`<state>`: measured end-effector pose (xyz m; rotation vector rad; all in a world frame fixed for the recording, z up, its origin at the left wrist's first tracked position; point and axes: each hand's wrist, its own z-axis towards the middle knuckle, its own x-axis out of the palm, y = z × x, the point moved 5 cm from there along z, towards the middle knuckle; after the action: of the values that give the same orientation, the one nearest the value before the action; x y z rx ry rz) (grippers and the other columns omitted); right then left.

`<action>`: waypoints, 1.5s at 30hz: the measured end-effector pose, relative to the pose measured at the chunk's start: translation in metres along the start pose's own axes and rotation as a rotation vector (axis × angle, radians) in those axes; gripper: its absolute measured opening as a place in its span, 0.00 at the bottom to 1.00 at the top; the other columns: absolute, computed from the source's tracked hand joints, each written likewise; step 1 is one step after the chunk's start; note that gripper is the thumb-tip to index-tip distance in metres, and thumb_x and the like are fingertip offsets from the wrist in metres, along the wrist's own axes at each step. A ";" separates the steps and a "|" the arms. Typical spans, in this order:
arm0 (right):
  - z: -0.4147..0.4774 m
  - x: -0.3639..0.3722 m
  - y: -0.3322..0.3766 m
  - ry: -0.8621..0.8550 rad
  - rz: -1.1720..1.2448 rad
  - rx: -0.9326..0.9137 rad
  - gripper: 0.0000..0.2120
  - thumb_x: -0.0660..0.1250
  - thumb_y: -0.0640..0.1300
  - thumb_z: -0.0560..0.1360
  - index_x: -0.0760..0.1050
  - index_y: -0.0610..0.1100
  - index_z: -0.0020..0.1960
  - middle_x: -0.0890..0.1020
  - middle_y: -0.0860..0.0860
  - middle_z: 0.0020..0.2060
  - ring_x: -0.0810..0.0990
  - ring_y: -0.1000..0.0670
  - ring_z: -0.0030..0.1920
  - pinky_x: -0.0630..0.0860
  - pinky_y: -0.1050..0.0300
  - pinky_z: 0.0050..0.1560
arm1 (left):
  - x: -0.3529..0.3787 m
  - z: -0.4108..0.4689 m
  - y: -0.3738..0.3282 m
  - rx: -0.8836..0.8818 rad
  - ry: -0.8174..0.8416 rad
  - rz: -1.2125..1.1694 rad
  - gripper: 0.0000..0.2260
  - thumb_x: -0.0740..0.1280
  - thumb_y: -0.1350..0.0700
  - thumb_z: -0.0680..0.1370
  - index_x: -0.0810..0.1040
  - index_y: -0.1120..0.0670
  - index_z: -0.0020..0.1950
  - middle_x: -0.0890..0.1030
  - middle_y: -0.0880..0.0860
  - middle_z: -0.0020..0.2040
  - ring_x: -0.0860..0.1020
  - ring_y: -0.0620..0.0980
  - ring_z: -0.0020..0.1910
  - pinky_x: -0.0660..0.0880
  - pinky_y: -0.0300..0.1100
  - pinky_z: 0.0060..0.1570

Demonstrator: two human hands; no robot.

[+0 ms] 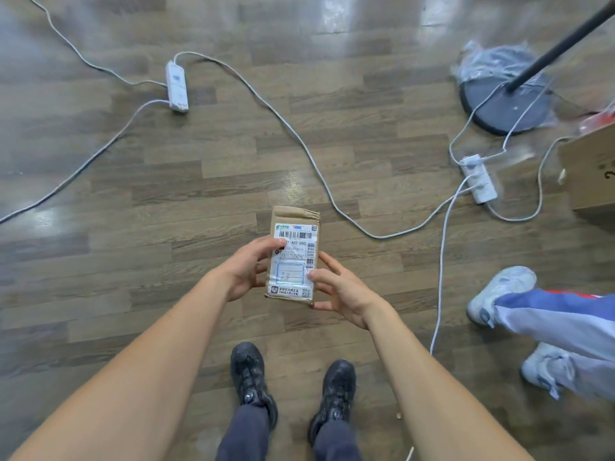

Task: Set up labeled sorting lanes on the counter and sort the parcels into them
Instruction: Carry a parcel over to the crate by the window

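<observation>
1. At ten o'clock from the parcel a white strip (177,86) lies on the floor (100,294). Its cable (299,144) runs across the floor, passing the parcel at about one o'clock.
2. The left hand (244,271) grips the left edge of the parcel. The thumb lies on the front and the fingers curl behind, so this side is held steady.
3. The parcel (294,234), a small brown envelope, is held in the air above the floor, near the middle of the view. It touches only the two hands. Its label (291,277) faces up to the camera, with the barcode end at twelve o'clock. I judge it is held so because the person reads the label to choose a lane.
4. The right hand (339,294) holds the lower right corner, at about four o'clock on the parcel. The thumb presses on the label and the fingers go under the bottom edge, carrying the weight.
5. At six o'clock the person's black shoes (249,371) stand on the floor.
6. At two o'clock lies a second strip (477,178), and beyond it stands the round base of a stand (506,101). At three o'clock is a cardboard box (592,171), and at four o'clock another person's legs (549,317).
7. No bench and no lanes show here, so this parcel is not yet sorted. Carrying it to the bench calls for care, I think, because the cable on the floor could catch a foot.
</observation>
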<state>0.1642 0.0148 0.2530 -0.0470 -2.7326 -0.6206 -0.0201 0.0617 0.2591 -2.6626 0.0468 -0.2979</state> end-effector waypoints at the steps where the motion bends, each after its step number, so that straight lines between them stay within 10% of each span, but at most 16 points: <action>1: -0.008 0.004 0.013 -0.007 0.004 -0.023 0.43 0.74 0.45 0.70 0.57 0.54 0.79 0.82 0.52 0.63 0.80 0.50 0.65 0.73 0.36 0.65 | 0.002 -0.011 -0.012 0.018 0.004 -0.006 0.12 0.69 0.48 0.77 0.81 0.49 0.59 0.84 0.50 0.53 0.83 0.48 0.48 0.79 0.48 0.50; 6: -0.048 0.023 0.076 -0.095 -0.069 -0.181 0.27 0.67 0.39 0.78 0.68 0.53 0.75 0.81 0.57 0.63 0.79 0.53 0.64 0.72 0.44 0.66 | 0.007 -0.061 -0.067 0.115 -0.041 -0.025 0.21 0.72 0.43 0.70 0.79 0.45 0.62 0.83 0.46 0.58 0.82 0.46 0.54 0.78 0.48 0.46; 11: -0.084 0.028 0.120 -0.389 -0.098 -0.365 0.23 0.63 0.27 0.77 0.73 0.39 0.71 0.83 0.46 0.52 0.82 0.54 0.43 0.78 0.66 0.38 | 0.002 -0.096 -0.100 0.197 -0.188 -0.080 0.16 0.68 0.44 0.78 0.77 0.46 0.64 0.84 0.48 0.54 0.81 0.49 0.55 0.73 0.53 0.56; 18: -0.105 0.053 0.132 -0.137 0.078 -0.282 0.26 0.54 0.62 0.82 0.78 0.47 0.67 0.84 0.47 0.59 0.82 0.48 0.57 0.78 0.51 0.56 | 0.024 -0.133 -0.134 0.429 -0.292 -0.128 0.05 0.74 0.56 0.75 0.83 0.51 0.50 0.85 0.51 0.43 0.80 0.47 0.39 0.81 0.41 0.34; 22: -0.114 0.061 0.130 -0.002 0.215 -0.316 0.17 0.61 0.54 0.82 0.81 0.47 0.63 0.82 0.41 0.62 0.82 0.43 0.59 0.75 0.39 0.63 | 0.046 -0.149 -0.145 0.547 -0.261 -0.075 0.04 0.74 0.56 0.75 0.85 0.52 0.50 0.83 0.50 0.38 0.79 0.43 0.35 0.77 0.37 0.32; 30: -0.138 0.061 0.153 -0.663 -0.510 -0.455 0.52 0.78 0.57 0.68 0.52 0.43 0.81 0.65 0.44 0.73 0.67 0.45 0.73 0.64 0.52 0.71 | 0.061 -0.159 -0.145 0.414 -0.187 0.253 0.35 0.76 0.48 0.73 0.64 0.49 0.77 0.75 0.50 0.66 0.75 0.45 0.64 0.75 0.44 0.56; 36: -0.174 0.102 0.177 -0.596 -0.210 -0.669 0.07 0.69 0.41 0.77 0.78 0.50 0.53 0.84 0.50 0.52 0.82 0.53 0.52 0.77 0.58 0.55 | 0.044 -0.194 -0.162 0.323 -0.152 0.077 0.16 0.67 0.54 0.81 0.74 0.49 0.69 0.82 0.50 0.60 0.83 0.44 0.48 0.77 0.41 0.37; 40: -0.196 0.128 0.212 -0.481 -0.194 -0.661 0.07 0.72 0.39 0.75 0.78 0.50 0.47 0.84 0.53 0.43 0.82 0.53 0.47 0.78 0.62 0.50 | 0.034 -0.232 -0.191 0.355 -0.165 0.054 0.11 0.61 0.56 0.84 0.77 0.49 0.64 0.85 0.50 0.54 0.83 0.48 0.46 0.78 0.45 0.41; 45: -0.241 0.173 0.269 -0.407 -0.141 -0.712 0.13 0.69 0.35 0.77 0.75 0.44 0.60 0.82 0.43 0.58 0.81 0.43 0.60 0.76 0.39 0.64 | 0.036 -0.302 -0.256 0.495 -0.208 0.054 0.14 0.61 0.56 0.84 0.74 0.47 0.69 0.83 0.47 0.53 0.81 0.47 0.46 0.79 0.47 0.41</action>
<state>0.1058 0.1478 0.6262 -0.1654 -2.7322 -1.7610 -0.0547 0.1553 0.6438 -2.1817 -0.0184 -0.0078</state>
